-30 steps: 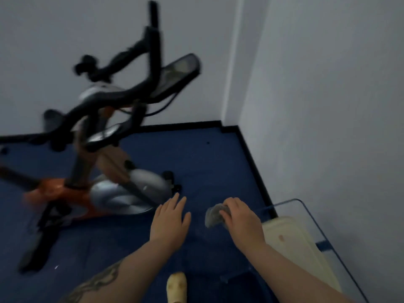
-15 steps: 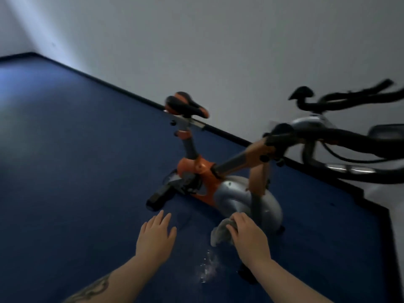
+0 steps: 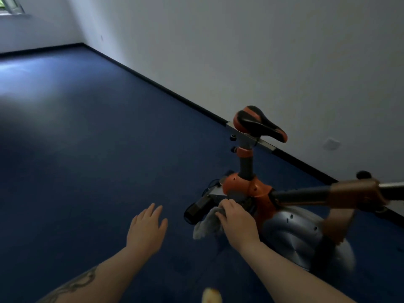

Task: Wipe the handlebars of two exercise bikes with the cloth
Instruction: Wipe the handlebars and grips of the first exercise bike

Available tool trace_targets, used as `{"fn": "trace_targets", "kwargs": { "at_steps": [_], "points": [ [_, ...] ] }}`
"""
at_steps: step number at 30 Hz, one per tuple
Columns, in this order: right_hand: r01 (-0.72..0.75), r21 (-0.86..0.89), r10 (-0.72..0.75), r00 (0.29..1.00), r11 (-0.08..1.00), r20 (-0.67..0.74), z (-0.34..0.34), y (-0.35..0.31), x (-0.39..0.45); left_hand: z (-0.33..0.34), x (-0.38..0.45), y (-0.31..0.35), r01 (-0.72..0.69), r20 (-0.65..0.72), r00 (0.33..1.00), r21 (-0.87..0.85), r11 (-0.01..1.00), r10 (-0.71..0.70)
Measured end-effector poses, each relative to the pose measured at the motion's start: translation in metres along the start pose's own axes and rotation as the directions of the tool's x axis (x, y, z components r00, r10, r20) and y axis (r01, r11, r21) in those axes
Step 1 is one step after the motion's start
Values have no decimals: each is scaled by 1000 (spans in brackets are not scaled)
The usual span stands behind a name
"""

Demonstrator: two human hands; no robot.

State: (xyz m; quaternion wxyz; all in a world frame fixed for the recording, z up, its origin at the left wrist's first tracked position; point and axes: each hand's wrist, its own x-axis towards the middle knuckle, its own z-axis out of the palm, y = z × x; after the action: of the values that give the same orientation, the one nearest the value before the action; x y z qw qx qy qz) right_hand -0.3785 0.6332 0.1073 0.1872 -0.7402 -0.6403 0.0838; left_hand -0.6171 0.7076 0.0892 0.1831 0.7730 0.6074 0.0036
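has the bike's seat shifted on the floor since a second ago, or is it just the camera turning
Cannot tell. The saddle sits further right in view, but the black skirting slid with it, so the head camera turned; no bike movement shows.

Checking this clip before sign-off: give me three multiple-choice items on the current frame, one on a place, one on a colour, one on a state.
1. Where is the saddle?
A. near the wall
B. beside the window
C. on the floor

2. What colour is the floor?
A. grey
B. blue
C. green

3. How is the left hand?
A. gripping the cloth
B. open, holding nothing
C. on the bike

Key: 1 A, it stands on its post by the wall; 2 B, dark blue all over; 3 B, fingers straight, while the right hand holds the cloth.
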Motion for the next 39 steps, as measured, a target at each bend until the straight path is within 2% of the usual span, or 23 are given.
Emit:
{"fn": "trace_targets", "kwargs": {
  "at_steps": [8, 14, 20, 25, 32, 39],
  "points": [
    [51, -20, -51, 999, 999, -1, 38, -12, 162, -33, 151, -8, -23, -48, 999, -55, 998, 20],
    [29, 24, -29, 999, 999, -18, 46, -12, 288, -67, 266, -12, -28, -22, 999, -65, 998, 27],
    [-50, 18, 50, 999, 999, -21, 60, -19, 396, -107, 378, -30, -65, -45, 997, -93, 993, 62],
    [-144, -5, 143, 987, 990, -75, 85, -26, 491, -121, 485, -50, -133, 28, 991, -61, 989, 134],
    [-371, 14, 369, 919, 929, -142, 103, -35, 588, -158, 634, -44, -418, 155, 901, 51, 907, 406],
    [-553, -15, 539, 819, 833, -197, 96, -3, 643, -158, 730, 10, -579, 290, 788, 52, 813, 543]
  ]
}}
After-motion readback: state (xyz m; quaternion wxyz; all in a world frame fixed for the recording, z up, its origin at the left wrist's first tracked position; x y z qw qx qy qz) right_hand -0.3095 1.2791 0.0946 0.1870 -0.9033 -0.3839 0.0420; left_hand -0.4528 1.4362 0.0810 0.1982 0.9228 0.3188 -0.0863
